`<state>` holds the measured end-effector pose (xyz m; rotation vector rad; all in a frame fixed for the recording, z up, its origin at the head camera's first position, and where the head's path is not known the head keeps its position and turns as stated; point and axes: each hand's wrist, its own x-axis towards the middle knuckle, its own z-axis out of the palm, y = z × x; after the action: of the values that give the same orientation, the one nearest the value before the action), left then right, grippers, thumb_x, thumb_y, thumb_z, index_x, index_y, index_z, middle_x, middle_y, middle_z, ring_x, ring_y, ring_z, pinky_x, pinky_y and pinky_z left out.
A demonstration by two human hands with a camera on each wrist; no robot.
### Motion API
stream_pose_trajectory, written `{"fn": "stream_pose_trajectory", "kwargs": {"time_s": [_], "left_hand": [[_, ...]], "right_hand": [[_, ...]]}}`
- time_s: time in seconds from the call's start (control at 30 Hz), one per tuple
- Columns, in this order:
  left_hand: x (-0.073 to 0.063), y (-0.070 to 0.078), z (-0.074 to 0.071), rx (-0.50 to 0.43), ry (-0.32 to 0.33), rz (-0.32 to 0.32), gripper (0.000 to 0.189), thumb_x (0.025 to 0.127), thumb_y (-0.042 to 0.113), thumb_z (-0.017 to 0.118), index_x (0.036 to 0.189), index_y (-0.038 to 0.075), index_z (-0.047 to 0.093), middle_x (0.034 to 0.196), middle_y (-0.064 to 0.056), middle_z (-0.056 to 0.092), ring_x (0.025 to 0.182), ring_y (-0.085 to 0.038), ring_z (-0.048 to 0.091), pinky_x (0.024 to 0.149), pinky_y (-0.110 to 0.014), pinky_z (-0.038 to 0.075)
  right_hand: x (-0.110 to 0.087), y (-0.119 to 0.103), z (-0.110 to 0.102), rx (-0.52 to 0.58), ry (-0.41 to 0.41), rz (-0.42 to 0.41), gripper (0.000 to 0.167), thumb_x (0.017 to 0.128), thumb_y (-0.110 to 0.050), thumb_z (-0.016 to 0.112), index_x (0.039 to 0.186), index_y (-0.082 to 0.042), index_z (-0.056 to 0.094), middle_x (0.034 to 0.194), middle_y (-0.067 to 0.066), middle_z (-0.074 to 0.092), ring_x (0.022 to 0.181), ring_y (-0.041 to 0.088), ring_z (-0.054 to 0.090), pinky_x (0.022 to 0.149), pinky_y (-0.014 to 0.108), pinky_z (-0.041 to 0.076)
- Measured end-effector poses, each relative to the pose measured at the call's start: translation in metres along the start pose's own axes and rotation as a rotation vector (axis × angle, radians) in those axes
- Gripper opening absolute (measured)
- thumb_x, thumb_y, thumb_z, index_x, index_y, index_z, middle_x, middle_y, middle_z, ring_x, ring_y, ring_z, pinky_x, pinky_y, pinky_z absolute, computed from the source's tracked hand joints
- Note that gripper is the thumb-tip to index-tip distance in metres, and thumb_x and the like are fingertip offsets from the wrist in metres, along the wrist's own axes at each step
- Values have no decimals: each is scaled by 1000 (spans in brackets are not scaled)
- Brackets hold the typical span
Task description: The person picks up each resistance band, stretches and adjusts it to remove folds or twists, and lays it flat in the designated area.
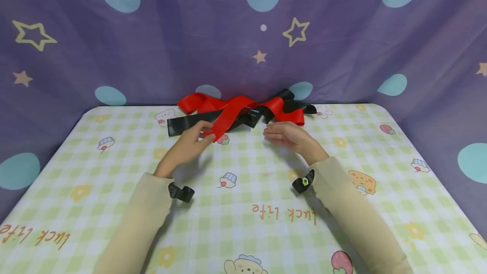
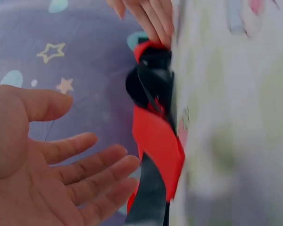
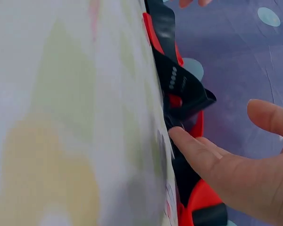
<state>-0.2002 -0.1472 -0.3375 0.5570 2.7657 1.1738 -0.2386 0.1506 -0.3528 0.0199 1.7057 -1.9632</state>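
A red ribbon (image 1: 229, 116) lies in loose folds at the far edge of the table, tangled with a flat, glossy black band (image 1: 180, 125) that bears white dots and lettering. My left hand (image 1: 186, 145) is beside the ribbon's near end, thumb and fingers apart; in the left wrist view its fingers (image 2: 101, 165) are spread with nothing between them. To the right, my right hand (image 1: 291, 136) hovers just in front of the pile, fingers extended. The right wrist view shows its fingertips close to the black band (image 3: 179, 77); whether they touch cannot be told.
A checked tablecloth (image 1: 243, 231) with cartoon prints covers the table. Directly behind the far edge hangs a purple curtain (image 1: 213, 45) with stars and blue ovals. Each wrist carries a small black camera (image 1: 181, 193).
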Motion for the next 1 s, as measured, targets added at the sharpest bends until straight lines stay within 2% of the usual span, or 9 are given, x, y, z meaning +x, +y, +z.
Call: {"fn": "stream_pose_trajectory", "kwargs": {"time_s": [0.1,0.23,0.33,0.47,0.57,0.67,0.83,0.9,1.0], "left_hand": [[5,8,5,-32,-17,-27,40,96,17,49,130,-6,45,126,-25,56,112,-38,57,97,-50,45],[11,19,14,-65,-60,-80,42,96,19,50,129,-6,46,122,-23,59,110,-35,59,95,-47,47],[17,26,23,-81,-90,-80,42,96,18,49,129,-8,47,120,-24,60,106,-35,60,95,-45,48],[23,35,32,-85,-140,-98,46,96,21,49,131,-7,45,119,-22,60,98,-31,62,88,-41,51],[25,40,36,-70,-174,-120,49,95,24,50,133,-6,43,121,-21,59,99,-30,62,87,-39,52],[28,42,41,-53,-187,-118,49,95,24,49,133,-7,44,123,-21,59,108,-31,59,93,-41,49],[36,45,50,-39,-211,-130,49,96,27,49,134,-4,44,126,-19,58,115,-30,56,99,-41,46],[39,46,53,-29,-223,-132,49,97,28,48,135,-3,44,126,-18,58,116,-29,56,99,-40,46],[43,45,55,-18,-228,-139,50,96,28,48,135,-3,44,126,-18,58,116,-29,56,100,-40,45]], "right_hand": [[7,0,6,56,-3,5,52,99,-9,30,146,11,19,152,27,24,140,38,27,117,44,22],[17,0,14,120,40,8,53,98,-8,33,146,10,20,152,26,26,142,35,27,118,41,21],[24,0,20,174,83,16,52,97,-6,36,145,9,23,153,23,27,142,32,27,118,39,21],[34,0,26,241,137,26,52,96,-4,38,146,6,26,154,18,26,143,28,26,118,38,20],[42,0,30,271,171,27,53,96,-3,38,147,3,25,154,16,27,142,24,30,118,37,20],[50,-1,35,267,208,20,56,95,-3,40,149,0,25,153,14,30,131,22,40,117,35,23],[61,-2,39,213,306,22,58,93,-2,47,148,-3,28,145,14,42,114,20,47,113,36,32],[64,-2,41,196,358,27,56,92,-1,50,146,-3,34,136,15,51,109,20,52,109,36,38],[71,-2,43,178,436,19,45,90,-1,55,135,0,48,111,10,61,89,18,59,99,33,48]]}}
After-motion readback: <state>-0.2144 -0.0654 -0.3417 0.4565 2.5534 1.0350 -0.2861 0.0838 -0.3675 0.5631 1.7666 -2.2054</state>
